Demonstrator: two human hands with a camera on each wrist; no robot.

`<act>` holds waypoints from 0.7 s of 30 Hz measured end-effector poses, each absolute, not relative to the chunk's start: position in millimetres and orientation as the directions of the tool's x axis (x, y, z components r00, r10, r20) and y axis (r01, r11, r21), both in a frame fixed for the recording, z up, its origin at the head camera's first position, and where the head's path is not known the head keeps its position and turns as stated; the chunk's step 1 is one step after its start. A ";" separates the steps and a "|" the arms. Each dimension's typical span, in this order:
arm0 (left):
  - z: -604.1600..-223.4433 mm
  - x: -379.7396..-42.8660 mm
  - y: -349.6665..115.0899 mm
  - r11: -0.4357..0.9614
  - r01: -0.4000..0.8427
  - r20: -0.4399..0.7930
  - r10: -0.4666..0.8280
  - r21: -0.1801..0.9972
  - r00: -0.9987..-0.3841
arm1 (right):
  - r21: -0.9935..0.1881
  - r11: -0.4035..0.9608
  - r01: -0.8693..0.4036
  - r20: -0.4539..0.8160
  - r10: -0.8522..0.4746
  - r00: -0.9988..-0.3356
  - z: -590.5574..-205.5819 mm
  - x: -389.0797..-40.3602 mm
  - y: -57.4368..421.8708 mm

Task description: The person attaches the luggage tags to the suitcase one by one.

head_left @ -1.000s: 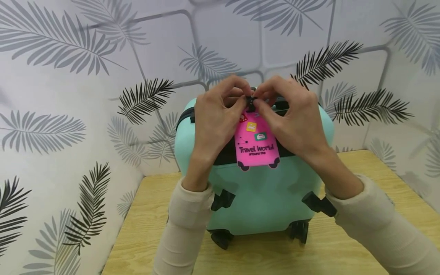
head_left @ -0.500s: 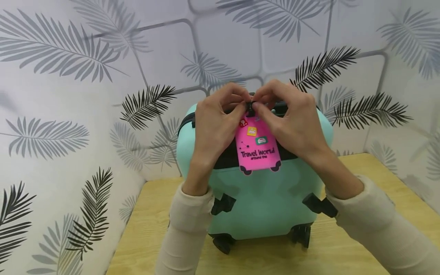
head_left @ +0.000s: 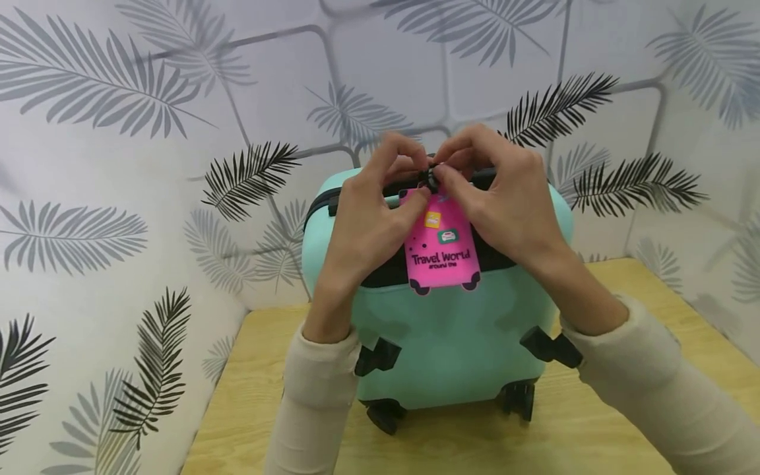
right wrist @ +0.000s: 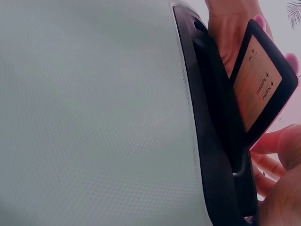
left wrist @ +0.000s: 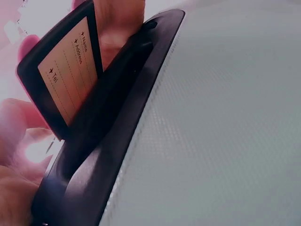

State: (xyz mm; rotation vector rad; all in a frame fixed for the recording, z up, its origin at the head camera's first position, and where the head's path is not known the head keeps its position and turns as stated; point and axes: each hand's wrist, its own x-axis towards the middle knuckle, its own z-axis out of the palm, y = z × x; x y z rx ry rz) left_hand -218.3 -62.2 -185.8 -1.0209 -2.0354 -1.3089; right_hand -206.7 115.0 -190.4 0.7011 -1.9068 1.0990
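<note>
Flat, pale yellow, wood-grained tabletop (head_left: 243, 396), bearing directly on it a rounded, mint-green, hard-shelled suitcase (head_left: 451, 349), standing upright on small black wheels (head_left: 383, 417) at its base.

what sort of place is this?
Likely an indoor room corner; home or studio can't be told. White, leaf-patterned walls meet behind a pale yellow, wood-grain surface, on which a mint-green, hard-shell suitcase stands.

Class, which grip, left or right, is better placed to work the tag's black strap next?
Probably the right grip: its thumb is on the black strap, while the left grip has its thumb lower, over the pink tag.
</note>
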 end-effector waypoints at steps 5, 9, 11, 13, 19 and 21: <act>-187.0 -219.1 -60.5 0.251 0.834 0.775 0.311 0.492 -0.550 | -0.434 0.448 -0.781 0.860 -0.051 -0.507 -190.1 -205.5 114.8; -189.1 -218.8 -57.9 0.258 0.811 0.759 0.291 0.525 -0.583 | -0.411 0.436 -0.800 0.864 -0.094 -0.495 -192.8 -205.6 118.3; -191.3 -218.0 -57.4 0.258 0.800 0.749 0.284 0.542 -0.599 | -0.396 0.439 -0.807 0.863 -0.121 -0.490 -195.3 -206.0 119.7; -192.9 -217.6 -57.1 0.264 0.794 0.746 0.275 0.548 -0.606 | -0.374 0.441 -0.816 0.867 -0.146 -0.476 -197.2 -207.2 120.2; -188.9 -219.0 -57.2 0.277 0.797 0.762 0.249 0.536 -0.598 | -0.313 0.444 -0.840 0.893 -0.163 -0.419 -195.2 -210.6 119.7; -186.7 -219.5 -57.2 0.272 0.800 0.767 0.242 0.535 -0.595 | -0.303 0.448 -0.841 0.898 -0.160 -0.409 -193.2 -210.3 119.7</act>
